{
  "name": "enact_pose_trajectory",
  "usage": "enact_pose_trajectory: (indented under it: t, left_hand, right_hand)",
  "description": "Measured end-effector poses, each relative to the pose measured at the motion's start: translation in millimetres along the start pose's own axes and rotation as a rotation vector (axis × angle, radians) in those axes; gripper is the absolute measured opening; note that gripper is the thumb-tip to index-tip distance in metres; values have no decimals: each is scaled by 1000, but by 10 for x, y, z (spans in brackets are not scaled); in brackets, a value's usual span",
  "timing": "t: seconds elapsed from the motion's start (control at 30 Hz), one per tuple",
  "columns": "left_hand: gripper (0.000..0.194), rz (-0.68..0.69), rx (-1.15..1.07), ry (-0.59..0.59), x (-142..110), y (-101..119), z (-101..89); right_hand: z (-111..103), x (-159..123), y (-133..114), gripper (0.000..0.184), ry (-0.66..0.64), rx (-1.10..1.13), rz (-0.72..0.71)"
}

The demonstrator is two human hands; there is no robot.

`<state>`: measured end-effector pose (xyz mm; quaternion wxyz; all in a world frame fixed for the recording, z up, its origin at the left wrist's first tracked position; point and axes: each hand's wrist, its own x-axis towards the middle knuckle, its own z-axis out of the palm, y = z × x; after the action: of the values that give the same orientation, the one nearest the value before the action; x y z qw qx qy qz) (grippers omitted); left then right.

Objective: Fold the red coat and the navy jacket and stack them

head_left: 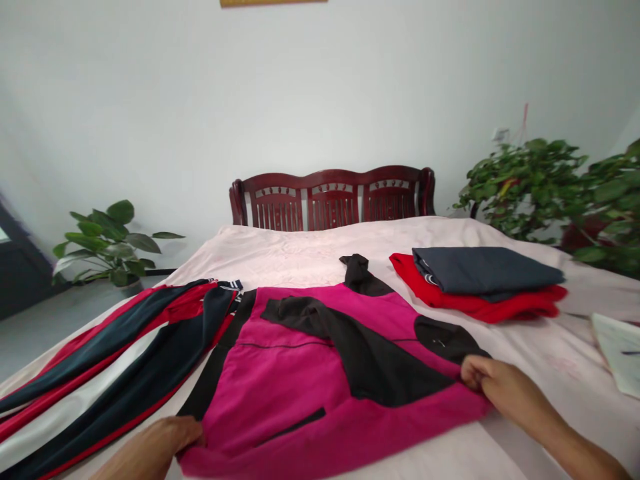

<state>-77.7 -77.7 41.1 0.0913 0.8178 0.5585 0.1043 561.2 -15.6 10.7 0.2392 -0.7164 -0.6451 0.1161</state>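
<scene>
A magenta and black jacket (295,373) lies spread across the bed, its collar end toward the right and its black hem band toward the left. One black sleeve (370,353) is laid across the body; the cuff of the other sticks out at the far side. My left hand (175,437) grips the near corner by the hem. On the right, my right hand (477,373) pinches the near edge by the shoulder. The magenta edge between my hands looks slightly lifted and a little blurred.
Striped navy, red and white garments (125,353) lie to the left. Folded dark-grey (490,270) and red clothes (475,307) are stacked at the right, with a pale flat item (620,350) nearer. Beyond the pink bedsheet (285,257) stands a wooden headboard (333,200); potted plants flank the bed.
</scene>
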Motion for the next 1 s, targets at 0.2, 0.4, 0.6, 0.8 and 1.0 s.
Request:
enact_pose_trajectory:
  t: [0.2,0.4,0.6,0.8,1.0]
  left_hand:
    - [45,-73,-310,-244,553,406,-196]
    - [50,-136,221,73,971,416,404]
    - [55,-243,351,61,926,396,688]
    - [54,-220,346,161,928,355,755]
    - [54,-208,305,191,950,311,786]
  right_hand:
    - [235,122,-783,44,120,-53,-226]
    - [729,102,-750,50,118,-271,-362]
    - [732,103,-644,49,141,-262,-379]
    - [724,117,-658,48,148,-216,-364]
    - [732,131,-633,47,150,-200,-356]
